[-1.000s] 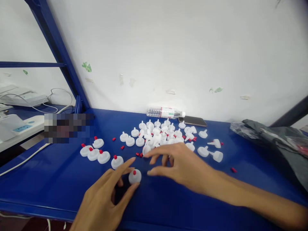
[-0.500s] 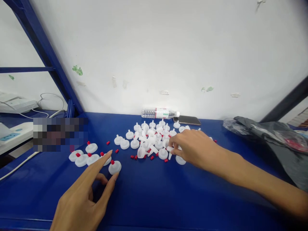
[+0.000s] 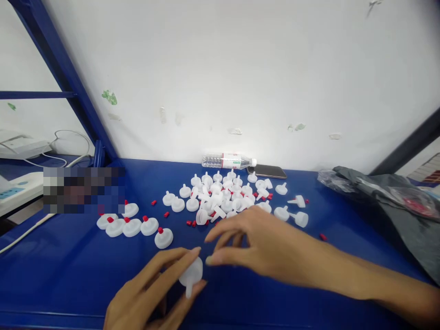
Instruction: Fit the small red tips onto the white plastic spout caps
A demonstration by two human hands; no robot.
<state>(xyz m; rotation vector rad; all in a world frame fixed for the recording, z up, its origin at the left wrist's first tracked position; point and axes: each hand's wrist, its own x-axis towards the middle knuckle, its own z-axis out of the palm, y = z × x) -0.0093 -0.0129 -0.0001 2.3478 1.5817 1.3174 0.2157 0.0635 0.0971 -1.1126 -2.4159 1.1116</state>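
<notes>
Near the front of the blue table (image 3: 213, 302), my left hand (image 3: 154, 288) pinches a white nozzle cap (image 3: 191, 271) between thumb and fingers. Its thin spout points down toward me and carries no red tip. Just to its right is my right hand (image 3: 261, 243), fingers apart and nothing visible between them. Behind that hand lies a heap of white nozzle caps (image 3: 216, 199) mixed with small red tips (image 3: 194, 223). At the left, several nozzle caps with red tips on their spouts stand upright, the nearest one (image 3: 164, 239) just beyond my left hand.
A clear plastic bottle (image 3: 228, 161) lies along the wall beside a dark phone (image 3: 267, 172). Grey plastic bags (image 3: 385, 197) cover the right side. At the left are a white power strip (image 3: 20, 188), cables and a blue metal frame (image 3: 65, 68).
My right hand has come from the heap toward the front left. My left hand has moved right, away from the red-tipped caps, and now grips a bare white nozzle cap.
</notes>
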